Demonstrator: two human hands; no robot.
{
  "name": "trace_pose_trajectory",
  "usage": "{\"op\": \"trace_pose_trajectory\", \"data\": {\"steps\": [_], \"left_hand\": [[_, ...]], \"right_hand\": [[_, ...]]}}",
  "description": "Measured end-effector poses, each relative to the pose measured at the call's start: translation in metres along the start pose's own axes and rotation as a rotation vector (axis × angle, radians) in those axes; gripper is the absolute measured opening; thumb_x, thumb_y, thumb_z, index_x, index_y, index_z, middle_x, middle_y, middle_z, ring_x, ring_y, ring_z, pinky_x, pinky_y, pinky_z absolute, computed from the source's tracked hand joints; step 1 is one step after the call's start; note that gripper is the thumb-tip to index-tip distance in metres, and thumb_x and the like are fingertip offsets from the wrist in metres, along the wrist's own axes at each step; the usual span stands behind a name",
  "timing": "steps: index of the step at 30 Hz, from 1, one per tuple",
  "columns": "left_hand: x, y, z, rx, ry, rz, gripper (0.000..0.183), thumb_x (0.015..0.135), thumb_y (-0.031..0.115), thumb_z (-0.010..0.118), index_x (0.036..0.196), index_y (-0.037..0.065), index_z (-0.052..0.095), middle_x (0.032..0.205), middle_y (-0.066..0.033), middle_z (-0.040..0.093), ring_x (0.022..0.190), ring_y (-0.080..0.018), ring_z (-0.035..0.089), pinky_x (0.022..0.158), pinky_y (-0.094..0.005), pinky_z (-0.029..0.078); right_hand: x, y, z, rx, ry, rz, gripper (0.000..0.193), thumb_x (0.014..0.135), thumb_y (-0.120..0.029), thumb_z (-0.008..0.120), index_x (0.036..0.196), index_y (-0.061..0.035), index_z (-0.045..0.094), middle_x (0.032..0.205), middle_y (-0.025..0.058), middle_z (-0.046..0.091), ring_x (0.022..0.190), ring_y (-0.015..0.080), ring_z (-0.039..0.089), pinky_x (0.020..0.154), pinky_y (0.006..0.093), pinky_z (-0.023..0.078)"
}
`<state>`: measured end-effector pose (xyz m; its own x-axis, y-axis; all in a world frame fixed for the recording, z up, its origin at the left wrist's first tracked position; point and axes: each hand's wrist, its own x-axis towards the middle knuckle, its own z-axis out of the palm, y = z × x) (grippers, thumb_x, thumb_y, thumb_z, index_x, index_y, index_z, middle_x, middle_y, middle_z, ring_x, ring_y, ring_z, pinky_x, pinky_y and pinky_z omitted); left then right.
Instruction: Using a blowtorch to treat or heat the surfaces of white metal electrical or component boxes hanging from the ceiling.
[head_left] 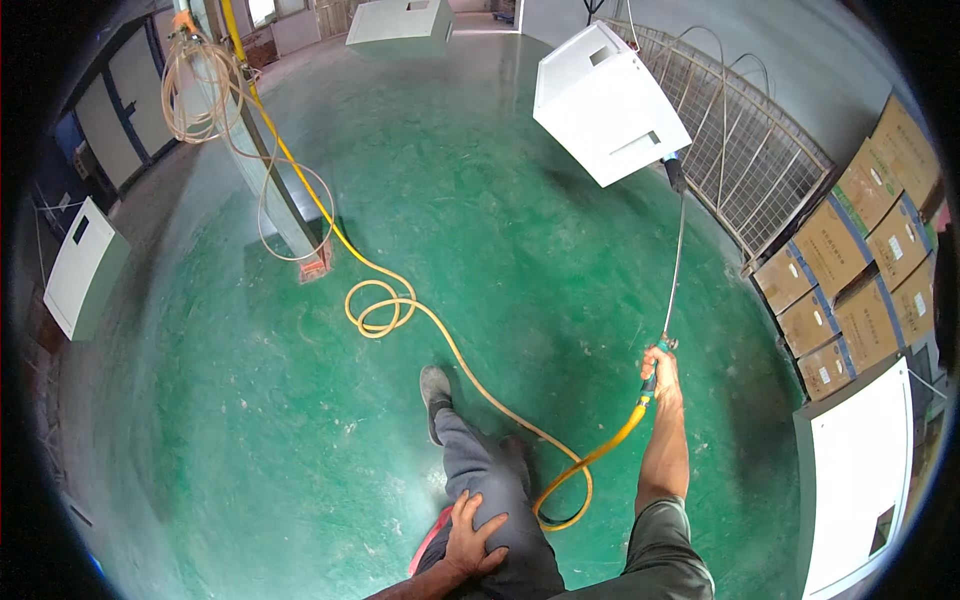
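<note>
My right hand (660,366) is closed around the green handle of a long-wand hose gun (677,265), with the arm stretched forward. Its thin metal rod ends in a black head. That head is at the lower right corner of a white box-shaped housing (610,105) with cut-out slots; I cannot tell whether they touch. A yellow hose (625,430) runs from the handle's bottom, loops near my legs and trails across the floor. On my grey-trousered thigh (490,455) lies my left hand (475,535), fingers spread, holding nothing.
More white housings hang at the left (85,270), far back (400,22) and near right (860,470). A post (270,190) carries coiled tubing (195,95). Stacked cartons (835,250) and a wire mesh panel (740,140) line the right. The hose's coil (380,308) lies on the green floor.
</note>
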<state>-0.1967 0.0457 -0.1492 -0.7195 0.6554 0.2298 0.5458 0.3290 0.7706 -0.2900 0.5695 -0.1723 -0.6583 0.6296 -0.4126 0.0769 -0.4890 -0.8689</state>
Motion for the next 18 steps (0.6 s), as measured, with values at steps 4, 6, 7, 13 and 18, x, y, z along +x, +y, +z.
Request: {"op": "trace_pose_trajectory", "data": {"steps": [4,6,7,13,18], "left_hand": [[0.0,0.001,-0.004,0.018,-0.004,-0.008,0.063,0.072,0.046,0.075,0.128,0.019,0.064,0.145,-0.0274,0.033,0.136,-0.0543,0.027,0.111,-0.0637,0.029],[-0.005,0.004,-0.002,0.026,0.0,-0.013,0.063,0.072,0.043,0.075,0.129,0.018,0.064,0.147,-0.0276,0.031,0.137,-0.0545,0.025,0.111,-0.0633,0.028],[-0.006,0.005,-0.002,0.028,0.0,-0.012,0.063,0.072,0.042,0.075,0.129,0.018,0.063,0.147,-0.0277,0.031,0.138,-0.0546,0.024,0.111,-0.0631,0.028],[-0.016,0.01,-0.004,0.043,0.005,-0.014,0.063,0.076,0.041,0.071,0.132,0.014,0.06,0.15,-0.0282,0.027,0.138,-0.0552,0.022,0.112,-0.0635,0.027],[-0.019,0.021,-0.016,0.022,0.011,-0.027,0.063,0.076,0.034,0.074,0.134,0.014,0.059,0.153,-0.0265,0.024,0.139,-0.0542,0.021,0.114,-0.0612,0.028]], "right_hand": [[-0.046,0.017,-0.011,-0.061,-0.009,-0.001,0.01,0.082,-0.008,0.062,0.082,-0.0077,0.052,0.062,0.0002,0.05,0.045,0.0103,0.046,0.039,0.025,0.038],[-0.08,0.028,-0.016,-0.058,0.011,0.012,0.008,0.081,-0.007,0.06,0.082,-0.0062,0.053,0.06,0.0012,0.049,0.045,0.0111,0.046,0.039,0.0257,0.038],[-0.097,0.034,-0.019,-0.084,0.035,0.018,0.007,0.08,-0.006,0.06,0.083,-0.0053,0.053,0.06,0.0015,0.048,0.044,0.0112,0.045,0.038,0.0259,0.038],[-0.181,0.071,-0.025,-0.103,0.065,0.12,0.01,0.079,-0.004,0.065,0.08,-0.0046,0.055,0.06,0.0026,0.05,0.043,0.0131,0.046,0.038,0.0282,0.038],[-0.227,0.087,-0.004,-0.137,0.035,0.141,0.011,0.082,-0.003,0.065,0.083,-0.0056,0.055,0.064,0.0023,0.052,0.046,0.013,0.048,0.041,0.0287,0.04]]}}
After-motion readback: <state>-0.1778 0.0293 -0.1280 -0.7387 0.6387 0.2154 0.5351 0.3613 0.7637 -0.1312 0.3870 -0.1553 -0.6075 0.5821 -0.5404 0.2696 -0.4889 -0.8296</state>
